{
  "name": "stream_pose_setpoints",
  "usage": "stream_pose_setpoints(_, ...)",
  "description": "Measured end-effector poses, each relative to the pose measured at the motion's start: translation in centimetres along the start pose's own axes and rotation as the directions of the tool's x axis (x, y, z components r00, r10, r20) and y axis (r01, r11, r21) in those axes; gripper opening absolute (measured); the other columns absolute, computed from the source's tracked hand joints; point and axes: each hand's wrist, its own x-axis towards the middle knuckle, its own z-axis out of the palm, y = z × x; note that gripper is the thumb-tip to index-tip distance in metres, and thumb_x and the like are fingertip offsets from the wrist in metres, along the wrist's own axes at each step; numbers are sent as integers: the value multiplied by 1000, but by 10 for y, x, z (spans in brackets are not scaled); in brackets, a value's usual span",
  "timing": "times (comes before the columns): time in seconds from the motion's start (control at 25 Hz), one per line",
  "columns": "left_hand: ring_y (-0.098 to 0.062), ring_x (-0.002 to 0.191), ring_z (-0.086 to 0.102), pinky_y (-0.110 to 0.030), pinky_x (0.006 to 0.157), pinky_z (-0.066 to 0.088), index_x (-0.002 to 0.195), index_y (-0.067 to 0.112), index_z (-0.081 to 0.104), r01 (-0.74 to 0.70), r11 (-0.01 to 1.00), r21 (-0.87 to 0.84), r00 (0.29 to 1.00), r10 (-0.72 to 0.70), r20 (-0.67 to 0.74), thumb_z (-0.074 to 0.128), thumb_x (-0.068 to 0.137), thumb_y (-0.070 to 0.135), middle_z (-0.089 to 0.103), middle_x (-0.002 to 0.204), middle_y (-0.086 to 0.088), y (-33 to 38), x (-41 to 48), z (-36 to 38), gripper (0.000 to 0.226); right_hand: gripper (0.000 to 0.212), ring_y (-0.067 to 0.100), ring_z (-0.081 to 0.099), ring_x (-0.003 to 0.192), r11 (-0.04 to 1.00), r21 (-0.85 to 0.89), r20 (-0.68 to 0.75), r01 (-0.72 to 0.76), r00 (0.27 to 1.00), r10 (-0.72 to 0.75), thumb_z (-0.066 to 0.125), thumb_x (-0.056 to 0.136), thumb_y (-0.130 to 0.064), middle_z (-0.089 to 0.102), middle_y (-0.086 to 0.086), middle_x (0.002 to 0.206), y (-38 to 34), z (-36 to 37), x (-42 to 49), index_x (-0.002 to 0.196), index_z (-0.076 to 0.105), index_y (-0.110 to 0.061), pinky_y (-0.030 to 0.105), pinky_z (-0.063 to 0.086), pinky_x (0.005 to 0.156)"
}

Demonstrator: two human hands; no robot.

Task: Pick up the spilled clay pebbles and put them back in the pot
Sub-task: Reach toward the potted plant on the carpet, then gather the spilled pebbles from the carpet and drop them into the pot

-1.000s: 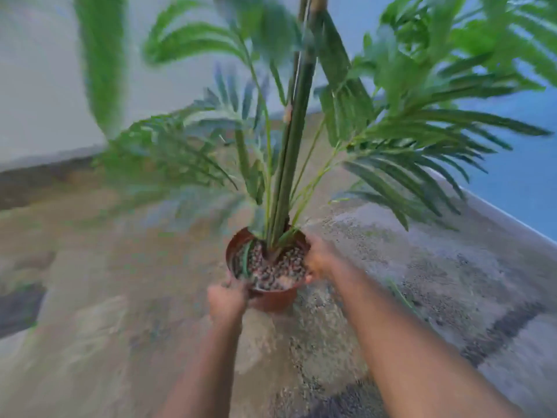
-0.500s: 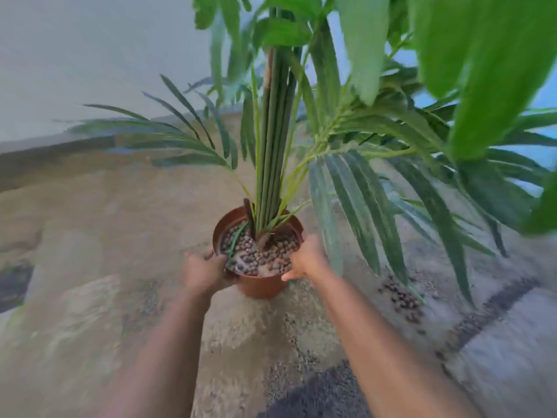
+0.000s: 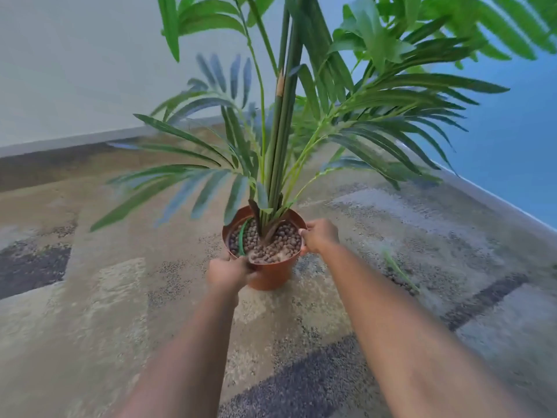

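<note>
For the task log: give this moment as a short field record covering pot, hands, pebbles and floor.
pot: round terracotta-coloured plastic pot, upright on the carpet
plant: green palm-like plant, standing in the pot
left hand: gripping the near rim
right hand: gripping the right rim
pebbles in pot: brown clay pebbles
floor: patterned beige and grey carpet
spilled pebbles: blurred dark patch, right of pot

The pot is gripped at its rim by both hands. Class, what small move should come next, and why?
Probably let go with the right hand and reach for the spilled pebbles on the carpet to its right. The pot looks upright and resting on the floor, with the left hand on its near rim, while that dark, blurred scatter lies outside it.
</note>
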Motion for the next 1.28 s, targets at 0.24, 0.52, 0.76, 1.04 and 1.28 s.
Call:
stream_pose_setpoints(0.24, -30, 76, 74, -36, 57, 63, 132, -3, 52, 0, 977, -212, 999, 7, 34, 67, 87, -3, 71, 99, -27, 3, -19, -3, 47, 27, 16, 75, 68, 942, 336, -79, 13, 997, 15, 64, 91, -20, 73, 1, 77, 21, 11, -50, 114, 71, -8, 38, 61, 77)
stream_pose_setpoints(0.52, -22, 67, 73, -34, 69, 60, 79, 13, 73, -278, 960, -33, 949, 269, -162, 77, 82, 20, 75, 69, -7, -60, -70, 13, 9, 16, 5, 73, 71, 825, 548, -195, 135, 980, -31, 74, 84, -12, 77, -4, 87, 76, 27, -122, 99, 78, -15, 20, 58, 64)
stream_pose_setpoints(0.76, -15, 59, 71, -42, 69, 63, 74, 15, 75, -245, 952, 182, 967, 229, 108, 79, 80, 23, 75, 63, 0, -136, -100, 32, 10, 14, -1, 58, 58, 984, 151, -373, -97, 916, 148, 71, 87, -19, 75, -5, 89, 180, -23, -141, 100, 77, -20, 13, 43, 51)
stream_pose_setpoints(1.04, -19, 60, 65, -37, 61, 60, 72, 16, 71, -271, 931, 245, 959, 239, 155, 76, 83, 18, 73, 68, -9, -116, -96, 58, 12, 34, 27, 54, 121, 925, -144, -503, -351, 831, 237, 63, 92, -12, 57, 6, 138, 254, -91, -126, 125, 64, -14, 38, 45, 101)
stream_pose_setpoints(1.28, -8, 73, 67, -21, 65, 56, 94, 18, 73, -383, 839, 386, 921, 318, 224, 75, 83, 23, 72, 82, 6, -102, -65, 115, 12, 20, 19, 64, 91, 975, -113, -503, -192, 857, 111, 62, 91, -6, 70, 11, 112, 260, -86, -116, 108, 72, -7, 11, 48, 82)
